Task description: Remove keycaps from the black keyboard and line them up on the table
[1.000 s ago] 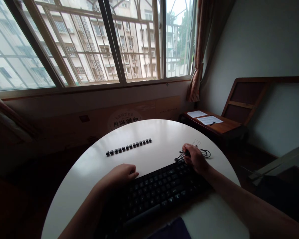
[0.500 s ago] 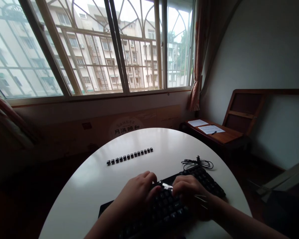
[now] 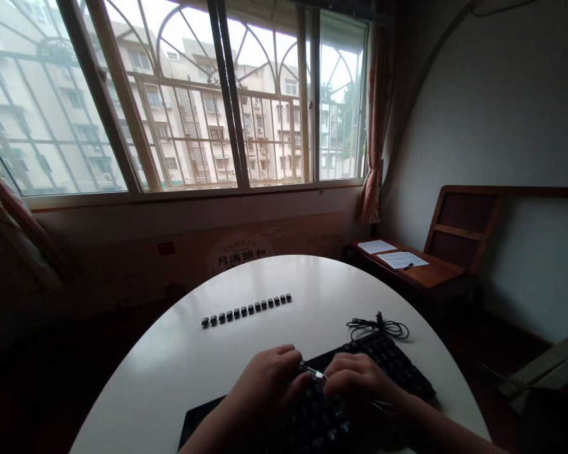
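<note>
A black keyboard (image 3: 397, 362) lies on the near part of the round white table (image 3: 180, 359). Both my hands are over its middle keys, fingers curled. My right hand (image 3: 360, 381) grips a small metal wire tool (image 3: 313, 373), whose thin prongs also show below the wrist. My left hand (image 3: 267, 381) is closed against the shiny end of that tool, fingertips touching it. What lies under the fingers is hidden. A row of several loose black keycaps (image 3: 246, 309) sits farther back on the table, apart from both hands.
The keyboard's coiled black cable (image 3: 378, 326) lies just beyond its far right corner. A low wooden side table (image 3: 421, 274) with papers (image 3: 401, 259) and a pen stands to the right. A wooden frame (image 3: 459, 221) leans on the wall. A barred window (image 3: 194, 101) fills the back.
My right hand left the cable area and came onto the keyboard with the metal tool. My left hand moved right to meet it. The view tilted up slightly.
</note>
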Demonstrator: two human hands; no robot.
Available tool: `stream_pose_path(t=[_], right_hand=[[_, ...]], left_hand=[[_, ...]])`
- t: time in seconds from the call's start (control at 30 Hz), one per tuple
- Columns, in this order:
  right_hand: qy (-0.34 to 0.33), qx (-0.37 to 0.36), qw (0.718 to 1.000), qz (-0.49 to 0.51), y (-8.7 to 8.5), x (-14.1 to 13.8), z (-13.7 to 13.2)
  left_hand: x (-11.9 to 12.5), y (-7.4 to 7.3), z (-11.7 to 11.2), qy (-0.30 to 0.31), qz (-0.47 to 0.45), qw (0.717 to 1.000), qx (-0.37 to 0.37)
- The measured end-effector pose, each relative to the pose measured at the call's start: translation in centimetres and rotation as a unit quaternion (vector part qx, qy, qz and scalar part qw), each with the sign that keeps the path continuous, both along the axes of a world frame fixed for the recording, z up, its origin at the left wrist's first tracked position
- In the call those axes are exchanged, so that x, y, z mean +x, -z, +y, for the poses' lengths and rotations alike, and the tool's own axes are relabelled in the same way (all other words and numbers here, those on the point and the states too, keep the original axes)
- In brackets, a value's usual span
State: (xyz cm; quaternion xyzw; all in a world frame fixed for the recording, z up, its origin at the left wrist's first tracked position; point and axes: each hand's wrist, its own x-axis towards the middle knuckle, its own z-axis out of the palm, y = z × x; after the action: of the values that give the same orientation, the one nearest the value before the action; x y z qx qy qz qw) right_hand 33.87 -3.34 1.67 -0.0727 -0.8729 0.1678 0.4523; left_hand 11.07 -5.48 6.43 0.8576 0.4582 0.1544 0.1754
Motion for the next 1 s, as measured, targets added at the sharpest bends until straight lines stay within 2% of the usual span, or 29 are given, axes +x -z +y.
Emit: stream_pose_path(t=[0.17, 0.43, 0.6, 0.83, 1.0], right_hand=[[-0.001, 0.013, 1.000, -0.001, -0.1, -0.1, 0.0], [0.055, 0.032, 0.997, 0.031, -0.5, 0.0, -0.4], [0.064, 0.030, 0.997, 0.034, -0.6, 0.1, -0.8], [0.098, 0.086, 0.989, 0.065, -0.2, 0.0, -1.5], [0.150, 0.028, 0.983, 0.103, -0.3, 0.6, -1.2]], left_hand=[[0.2, -0.2, -0.1, 0.014, -0.031, 0.999, 0.007], [0.3, -0.3, -0.3, 0.009, -0.038, 0.999, 0.006], [0.5, -0.5, -0.6, 0.022, -0.039, 0.999, -0.003], [0.5, -0.6, -0.9, 0.054, -0.056, 0.997, -0.004], [-0.3, -0.7, -0.3, 0.031, -0.041, 0.999, 0.017]])
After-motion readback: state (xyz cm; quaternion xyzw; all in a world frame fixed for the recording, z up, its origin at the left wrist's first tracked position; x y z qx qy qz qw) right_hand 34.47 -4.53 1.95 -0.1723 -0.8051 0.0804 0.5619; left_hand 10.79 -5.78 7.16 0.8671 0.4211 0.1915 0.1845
